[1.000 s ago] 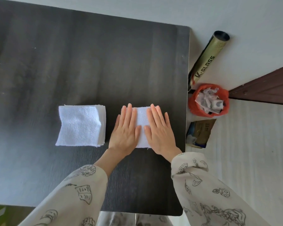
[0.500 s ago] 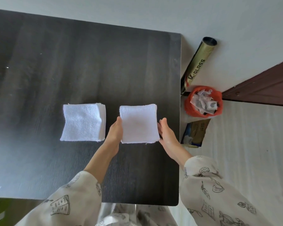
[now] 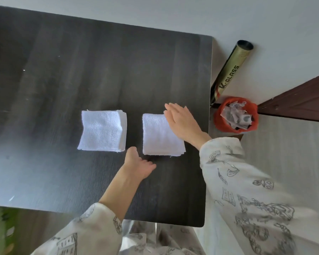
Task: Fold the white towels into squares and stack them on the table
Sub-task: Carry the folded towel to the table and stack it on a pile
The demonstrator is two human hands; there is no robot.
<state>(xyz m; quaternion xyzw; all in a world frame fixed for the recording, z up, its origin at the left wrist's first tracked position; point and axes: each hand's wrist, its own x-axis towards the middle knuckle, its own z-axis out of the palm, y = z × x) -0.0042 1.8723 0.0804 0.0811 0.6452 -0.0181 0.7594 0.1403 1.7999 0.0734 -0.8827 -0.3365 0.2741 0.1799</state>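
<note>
Two white towel piles lie side by side on the dark table (image 3: 81, 70). The left stack of folded towels (image 3: 103, 130) holds several layers. To its right lies a folded square towel (image 3: 159, 138). My right hand (image 3: 180, 122) is flat with straight fingers over that towel's upper right corner, covering part of it. Just below the gap between the two piles, my left hand (image 3: 138, 165) hovers near the folded square's lower left corner with relaxed fingers, holding nothing.
The table's right edge (image 3: 209, 126) runs close to the folded square. Beyond it on the floor stand an orange bin (image 3: 236, 115) full of crumpled paper and a gold tube (image 3: 230, 72) leaning on the wall. A brown door frame (image 3: 302, 100) is at far right.
Both hands have left the sides of the folded square. My right hand moved up over its top right corner, and my left hand dropped back below its lower left corner.
</note>
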